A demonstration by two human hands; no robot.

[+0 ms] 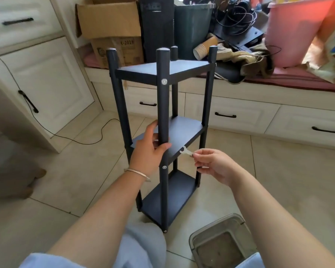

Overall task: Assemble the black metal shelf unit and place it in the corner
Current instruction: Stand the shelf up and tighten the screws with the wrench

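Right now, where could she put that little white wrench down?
Bare tile floor lies right of the shelf unit, between the drawers and the clear bin. More bare tile lies left, past the black cable. The top shelf is bare too. The window seat is crowded.

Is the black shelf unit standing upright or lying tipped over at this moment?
Upright. The shelf unit stands on the tiled floor, posts vertical, three shelves level. The left hand grips its front post.
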